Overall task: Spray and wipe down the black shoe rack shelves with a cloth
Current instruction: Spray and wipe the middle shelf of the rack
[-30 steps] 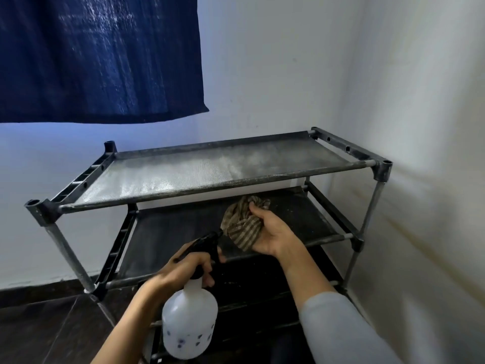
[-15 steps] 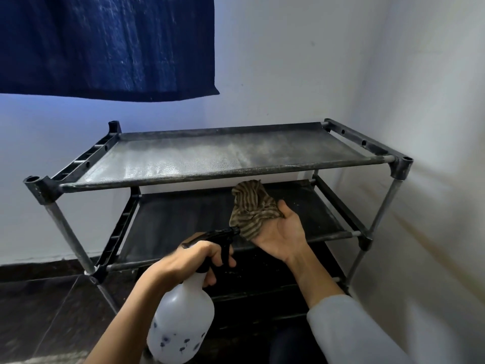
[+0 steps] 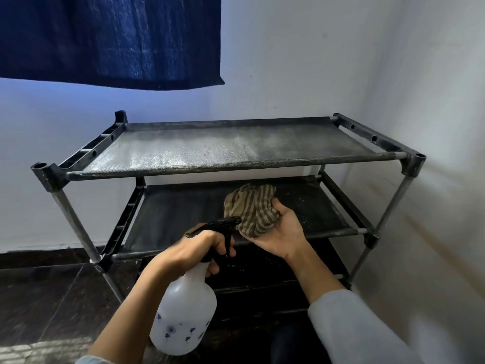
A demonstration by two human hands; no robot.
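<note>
**Nozzle on the cloth, top shelf waiting**

At the upper left of the frame a dark blue curtain (image 3: 110, 40) hangs over the white wall. Below it the black shoe rack (image 3: 52, 177) fills the middle, its top shelf (image 3: 223, 151) speckled pale, greyer on its left half.

Lower centre-left, the left hand (image 3: 191, 253) is wrapped round the neck of a white spray bottle (image 3: 183, 316), fingers curled at the trigger, nozzle aimed right. Just right of it the right hand (image 3: 275, 232) cups a bunched striped cloth (image 3: 252, 208), thumb and fingers closed on its lower folds, in front of the second shelf (image 3: 183, 214).

This looks like wetting the cloth. I'd keep the nozzle near the fabric, give short squeezes and turn the bundle so it dampens evenly without dripping.

No brand or writing is readable; the bottle carries only small dark flower-like prints low down.
</note>
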